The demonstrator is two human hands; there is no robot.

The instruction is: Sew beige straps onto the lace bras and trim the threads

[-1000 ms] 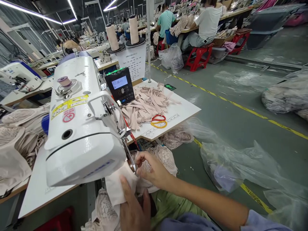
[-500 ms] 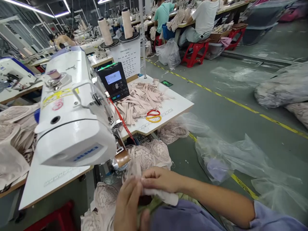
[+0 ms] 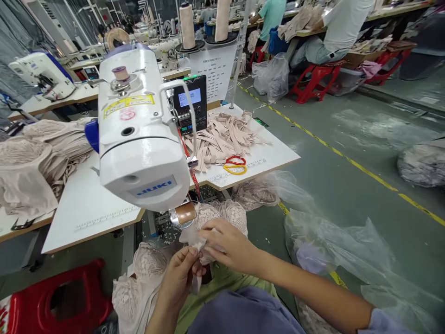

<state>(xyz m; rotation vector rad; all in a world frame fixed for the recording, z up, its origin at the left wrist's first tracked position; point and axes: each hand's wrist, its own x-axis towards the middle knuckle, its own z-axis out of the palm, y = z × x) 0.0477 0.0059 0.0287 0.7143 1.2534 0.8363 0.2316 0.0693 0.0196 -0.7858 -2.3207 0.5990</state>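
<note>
Both hands meet over my lap, just in front of the white sewing machine (image 3: 146,139). A pale fabric strip (image 3: 189,235) is pinched by my left hand (image 3: 181,273), and one end hangs below the fingers. My right hand (image 3: 231,246) grips the same strip from the right, its fingers closed and partly hiding it. Behind the hands, beige lace bras (image 3: 236,215) hang below the table edge. More lace bras (image 3: 149,260) lie to the left of my left hand.
Beige fabric straps (image 3: 222,139) are heaped on the white table (image 3: 274,148), beside red-and-yellow scissors (image 3: 235,165). A stack of bras (image 3: 31,157) lies left. A red stool (image 3: 59,297) stands low left; plastic bags (image 3: 323,236) cover floor at right. Co-workers (image 3: 340,28) sit behind.
The view has turned left and down, so the machine appears farther right. My hands still hold the strip; my right hand has shifted over it and the end by its wrist no longer shows.
</note>
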